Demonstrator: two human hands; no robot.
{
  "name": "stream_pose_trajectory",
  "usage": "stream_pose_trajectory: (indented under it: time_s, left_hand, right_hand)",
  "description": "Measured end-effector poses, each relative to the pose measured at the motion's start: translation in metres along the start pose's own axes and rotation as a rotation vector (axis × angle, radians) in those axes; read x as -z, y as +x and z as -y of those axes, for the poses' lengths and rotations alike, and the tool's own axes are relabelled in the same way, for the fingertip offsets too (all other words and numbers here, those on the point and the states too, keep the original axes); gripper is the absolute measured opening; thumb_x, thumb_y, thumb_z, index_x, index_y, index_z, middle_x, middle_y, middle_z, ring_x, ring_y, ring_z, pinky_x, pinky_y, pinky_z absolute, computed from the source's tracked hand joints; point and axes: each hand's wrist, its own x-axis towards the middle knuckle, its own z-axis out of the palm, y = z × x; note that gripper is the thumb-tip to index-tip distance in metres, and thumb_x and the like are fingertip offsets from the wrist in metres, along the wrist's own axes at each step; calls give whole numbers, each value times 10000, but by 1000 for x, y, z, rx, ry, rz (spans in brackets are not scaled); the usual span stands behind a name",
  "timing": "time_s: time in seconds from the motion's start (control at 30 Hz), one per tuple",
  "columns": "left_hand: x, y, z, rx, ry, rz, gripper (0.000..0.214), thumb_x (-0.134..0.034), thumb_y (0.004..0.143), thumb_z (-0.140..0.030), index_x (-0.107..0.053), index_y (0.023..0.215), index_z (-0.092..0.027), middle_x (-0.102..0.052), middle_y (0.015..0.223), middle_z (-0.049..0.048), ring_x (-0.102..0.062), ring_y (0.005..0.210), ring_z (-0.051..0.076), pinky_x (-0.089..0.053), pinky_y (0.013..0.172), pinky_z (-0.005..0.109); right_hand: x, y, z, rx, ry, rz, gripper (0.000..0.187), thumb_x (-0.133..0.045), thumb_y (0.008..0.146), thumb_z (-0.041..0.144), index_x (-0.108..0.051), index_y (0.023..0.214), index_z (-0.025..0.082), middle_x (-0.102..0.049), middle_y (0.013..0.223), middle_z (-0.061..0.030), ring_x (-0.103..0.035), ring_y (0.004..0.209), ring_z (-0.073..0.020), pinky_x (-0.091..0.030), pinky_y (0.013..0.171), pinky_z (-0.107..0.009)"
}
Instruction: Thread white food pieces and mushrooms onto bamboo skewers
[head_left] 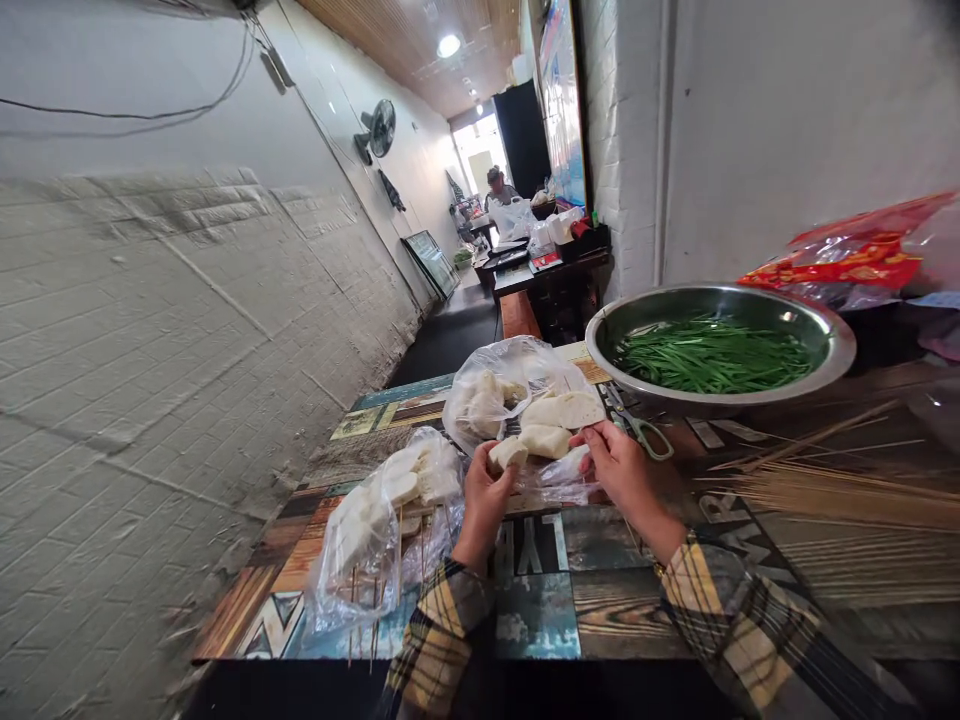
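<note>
My left hand (486, 500) is closed on a pale, bread-like piece (508, 455) over the patterned table. My right hand (619, 470) has its fingers pressed together beside a pale oval piece (546, 441); what they hold, if anything, is hidden. Just beyond the hands, a larger flat pale slab (562, 409) lies on an open clear plastic bag (517, 358) containing more pale lumps. To the left, another clear bag (360, 590) wraps several pale slices (401, 487) with thin wooden skewers sticking out toward me.
A steel basin (840, 345) of long green leaves (712, 355) stands at the right, with scissors (651, 438) beside it. Many loose skewers (840, 495) lie at right, below red packaging (840, 262). A white brick wall (187, 400) runs along the left; a person (499, 185) sits far back.
</note>
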Motion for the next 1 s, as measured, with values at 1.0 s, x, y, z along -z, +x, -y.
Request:
stream_pose_trajectory:
  time_s: [1.0]
  left_hand:
    - [-32,123,-56,-417,1308,420,305,-425,858,-76,-687,1012,-95,-677,1069,189,-572,1120,294,-298,1087,509]
  right_hand:
    - [0,1,8,23,266,-146,367,-455,918,546,-548,779,220,-656,675,-14,-536,443,-137,-417,457,-268]
